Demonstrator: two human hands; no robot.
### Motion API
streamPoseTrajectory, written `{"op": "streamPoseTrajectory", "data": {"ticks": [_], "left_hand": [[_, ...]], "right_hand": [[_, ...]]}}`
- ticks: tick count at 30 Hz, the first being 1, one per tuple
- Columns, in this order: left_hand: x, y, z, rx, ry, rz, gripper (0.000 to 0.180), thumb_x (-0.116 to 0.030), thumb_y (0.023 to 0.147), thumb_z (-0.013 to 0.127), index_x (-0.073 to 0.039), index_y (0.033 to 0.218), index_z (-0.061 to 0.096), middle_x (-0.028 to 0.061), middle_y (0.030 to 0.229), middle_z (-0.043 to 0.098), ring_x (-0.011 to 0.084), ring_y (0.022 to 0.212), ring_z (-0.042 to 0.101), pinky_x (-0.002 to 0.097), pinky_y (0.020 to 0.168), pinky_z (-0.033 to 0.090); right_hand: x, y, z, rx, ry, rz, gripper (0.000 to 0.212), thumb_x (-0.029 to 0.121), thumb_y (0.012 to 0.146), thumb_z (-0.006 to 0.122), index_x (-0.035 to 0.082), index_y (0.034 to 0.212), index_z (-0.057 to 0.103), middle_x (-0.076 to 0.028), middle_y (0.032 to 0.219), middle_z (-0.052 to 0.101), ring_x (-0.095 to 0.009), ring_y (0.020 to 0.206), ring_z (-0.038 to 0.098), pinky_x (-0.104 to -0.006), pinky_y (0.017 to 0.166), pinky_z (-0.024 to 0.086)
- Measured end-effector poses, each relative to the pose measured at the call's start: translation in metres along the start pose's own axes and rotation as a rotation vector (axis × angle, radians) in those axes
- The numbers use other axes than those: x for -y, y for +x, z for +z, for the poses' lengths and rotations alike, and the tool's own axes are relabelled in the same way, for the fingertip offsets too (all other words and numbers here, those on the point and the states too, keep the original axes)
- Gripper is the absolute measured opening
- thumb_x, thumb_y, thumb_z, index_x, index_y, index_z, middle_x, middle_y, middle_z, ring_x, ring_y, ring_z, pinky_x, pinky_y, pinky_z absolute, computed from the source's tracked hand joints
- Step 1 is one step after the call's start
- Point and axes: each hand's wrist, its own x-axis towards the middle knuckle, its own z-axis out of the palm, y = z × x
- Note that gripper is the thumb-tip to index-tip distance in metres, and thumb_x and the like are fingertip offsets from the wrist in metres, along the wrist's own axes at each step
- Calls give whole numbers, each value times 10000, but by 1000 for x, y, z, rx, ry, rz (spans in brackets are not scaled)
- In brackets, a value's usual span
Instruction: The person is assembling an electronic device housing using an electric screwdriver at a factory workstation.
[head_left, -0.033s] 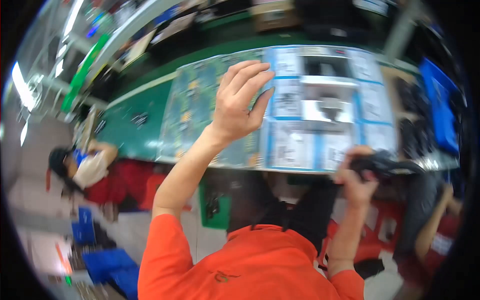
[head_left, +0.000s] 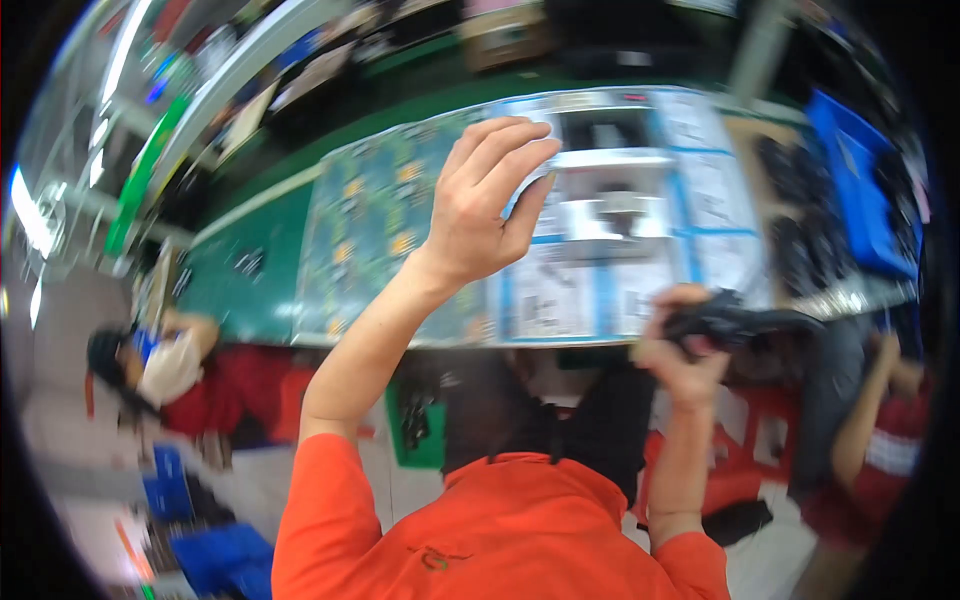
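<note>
My left hand (head_left: 487, 205) is raised over the workbench, fingers curled and close together, thumb apart, with nothing visible in it. Its fingertips lie over a large printed sheet (head_left: 620, 270) of blue-framed pictures and text. My right hand (head_left: 685, 352) is lower, near the bench's front edge, closed around a black hand tool (head_left: 742, 322). Both orange sleeves (head_left: 330, 500) come in from the lower edge.
A green-patterned sheet (head_left: 375, 225) lies left of the printed one on a green bench mat (head_left: 245, 275). A blue bin (head_left: 860, 190) stands at the right. One person in red (head_left: 215, 395) sits at the left, another (head_left: 880, 450) at the right. Blue crates (head_left: 215, 555) are on the floor.
</note>
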Motion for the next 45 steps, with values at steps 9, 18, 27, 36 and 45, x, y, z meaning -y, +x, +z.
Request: {"op": "streamPoseTrajectory", "data": {"ticks": [9, 18, 27, 36, 45], "left_hand": [[-53, 167, 342, 555, -450, -528, 490, -405, 808, 700, 30, 1032, 697, 253, 981, 694, 416, 948, 662, 439, 856, 521], [-81, 171, 408, 557, -393, -981, 883, -440, 627, 897, 98, 1240, 559, 254, 1286, 580, 349, 1173, 582, 383, 978, 472], [-78, 177, 330, -82, -788, -651, 599, -104, 580, 898, 51, 1074, 596, 109, 943, 670, 188, 858, 636, 303, 780, 518], [-35, 20, 5, -593, -1503, -1113, 267, -172, 902, 620, -21, 1119, 587, 119, 908, 665, 228, 822, 677, 429, 828, 578], [-81, -159, 25, -500, -1638, -1567, 454, 19, 855, 615, -27, 1288, 487, 183, 1188, 619, 318, 1031, 657, 467, 857, 584]], "right_hand": [[41, -33, -46, 158, -46, -190, 399, 106, 649, 910, -1, 940, 658, -18, 755, 648, -70, 683, 587, -221, 623, 483], [48, -33, -74, 138, -35, -285, 346, 179, 728, 871, 8, 944, 662, -63, 791, 674, -124, 671, 621, -248, 614, 484], [44, -30, -55, -85, 71, -146, 387, -43, 599, 864, 2, 914, 644, -6, 709, 585, -57, 595, 533, -204, 546, 422], [32, 24, -1, -117, 470, -605, 171, -1, 876, 591, -4, 1014, 491, -81, 686, 547, -152, 543, 538, -305, 582, 487], [31, 92, 62, -146, 86, -691, 108, -2, 827, 728, -14, 844, 622, -37, 647, 602, -89, 518, 585, -212, 495, 465]]}}
